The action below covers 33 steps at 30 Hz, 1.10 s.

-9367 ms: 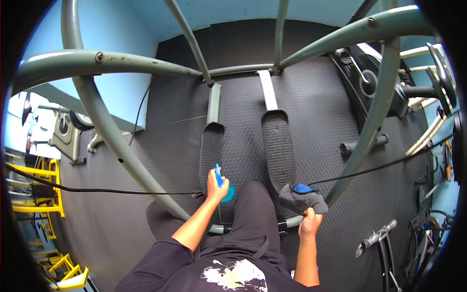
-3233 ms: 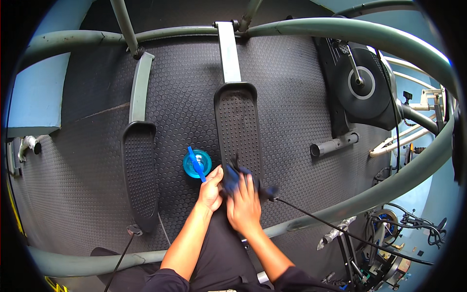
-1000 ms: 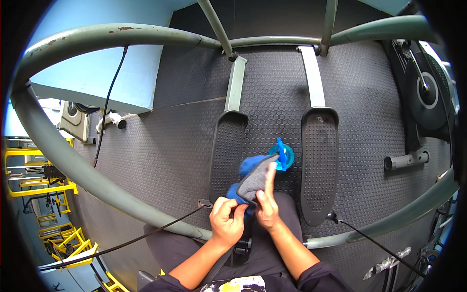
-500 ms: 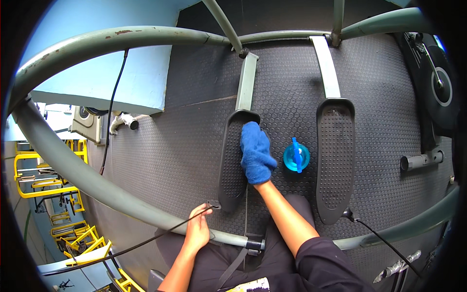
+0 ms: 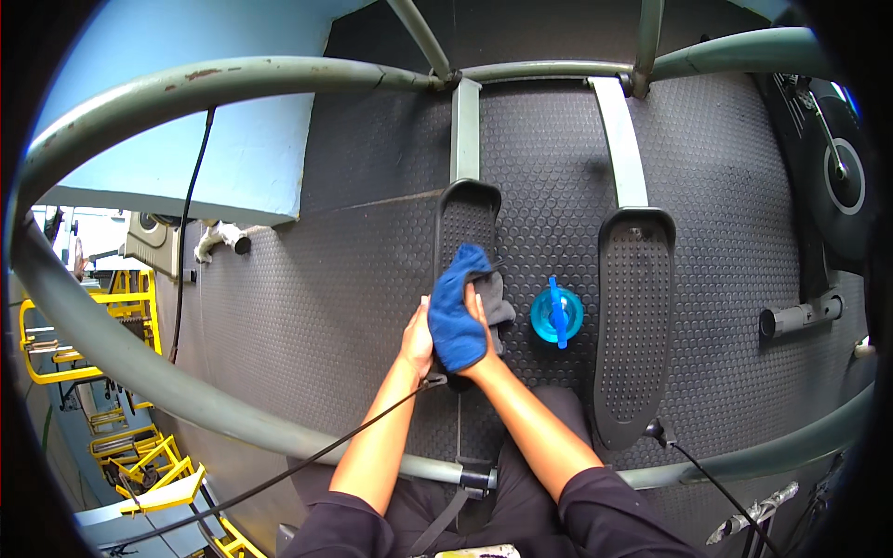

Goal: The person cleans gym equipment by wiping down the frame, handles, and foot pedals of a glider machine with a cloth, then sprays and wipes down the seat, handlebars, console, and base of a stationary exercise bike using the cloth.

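A blue cloth [image 5: 453,321] with a grey side showing lies bunched between my two hands, over the left black foot pedal [image 5: 467,209]. My right hand [image 5: 478,339] is closed on it, partly wrapped in its folds. Against the cloth's left edge is my left hand [image 5: 419,339], its fingers closing on the cloth and partly hidden behind it. The pedal's lower half is mostly covered by cloth and hands. To the right of them, a turquoise bottle [image 5: 569,317] with a blue handle or trigger on top stands on the floor.
The right foot pedal [image 5: 634,325] lies beyond the bottle. Curved grey-green tubes [image 5: 139,330] frame the machine on both sides. A black cable [image 5: 307,448] crosses at lower left. Yellow-framed equipment [image 5: 88,339] stands left, an exercise machine [image 5: 842,177] right, on the studded black floor [image 5: 363,270].
My left hand has left the cable end near the pedal and moved up to the cloth. The cloth has shifted slightly down and left, folding to show its grey side.
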Tool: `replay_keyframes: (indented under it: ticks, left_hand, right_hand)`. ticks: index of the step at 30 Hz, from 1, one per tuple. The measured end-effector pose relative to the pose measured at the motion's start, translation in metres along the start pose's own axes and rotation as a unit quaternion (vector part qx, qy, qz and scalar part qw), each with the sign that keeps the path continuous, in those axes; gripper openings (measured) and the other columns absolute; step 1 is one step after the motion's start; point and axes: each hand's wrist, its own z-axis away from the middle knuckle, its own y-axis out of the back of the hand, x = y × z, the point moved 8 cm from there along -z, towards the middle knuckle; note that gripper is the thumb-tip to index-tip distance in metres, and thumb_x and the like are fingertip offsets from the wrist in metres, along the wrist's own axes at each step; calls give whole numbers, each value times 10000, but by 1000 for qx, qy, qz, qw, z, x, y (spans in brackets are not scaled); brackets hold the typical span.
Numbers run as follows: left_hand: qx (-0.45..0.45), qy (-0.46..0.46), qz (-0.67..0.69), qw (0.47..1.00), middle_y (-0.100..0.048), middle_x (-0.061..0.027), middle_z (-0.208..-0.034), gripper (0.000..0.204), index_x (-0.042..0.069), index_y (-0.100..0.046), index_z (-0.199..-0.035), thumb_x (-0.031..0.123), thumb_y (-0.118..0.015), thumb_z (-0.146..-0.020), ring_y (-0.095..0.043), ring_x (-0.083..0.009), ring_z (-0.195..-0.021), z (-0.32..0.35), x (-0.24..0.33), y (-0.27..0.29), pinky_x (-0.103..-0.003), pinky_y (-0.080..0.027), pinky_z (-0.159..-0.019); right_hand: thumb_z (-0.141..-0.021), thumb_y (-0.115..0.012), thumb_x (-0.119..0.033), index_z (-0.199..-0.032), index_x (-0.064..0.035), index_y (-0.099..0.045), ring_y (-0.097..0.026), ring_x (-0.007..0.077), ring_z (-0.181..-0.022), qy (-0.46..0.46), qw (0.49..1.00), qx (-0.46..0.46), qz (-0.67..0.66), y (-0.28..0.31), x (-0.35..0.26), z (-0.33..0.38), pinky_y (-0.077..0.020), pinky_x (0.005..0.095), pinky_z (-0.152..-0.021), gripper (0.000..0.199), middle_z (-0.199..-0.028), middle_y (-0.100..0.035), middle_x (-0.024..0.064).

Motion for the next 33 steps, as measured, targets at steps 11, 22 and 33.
replay_keyframes:
  ticks: [11,22,33]
  left_hand:
    - [-81,33,66,994,-563,-96,-1429,498,25,-432,-1489,329,-452,-1096,-542,-187,-1291,22,-15,-24,-337,-431,-1096]
    - [-45,58,26,997,-579,-112,-1392,452,4,-487,-1433,307,-446,-1101,-504,-185,-1310,39,-45,-24,-354,-348,-1141]
    - [-16,62,89,994,-553,-95,-1450,464,-6,-478,-1449,281,-490,-1084,-497,-197,-1343,44,-40,-15,-355,-331,-1174]
  right_hand:
    - [-921,-580,-378,-1535,-147,-425,-195,343,-1530,-140,956,200,-161,51,77,-89,-150,513,-1244,674,-1635,-277,175]
    - [-985,-463,-238,-1542,-27,-338,-309,354,-1488,-309,942,100,81,73,43,-115,-236,463,-1227,608,-1611,-331,171]
    - [-887,-623,-368,-1630,-179,-183,-89,393,-1554,-213,966,75,-123,58,77,-71,-164,633,-1200,884,-1702,-90,88]
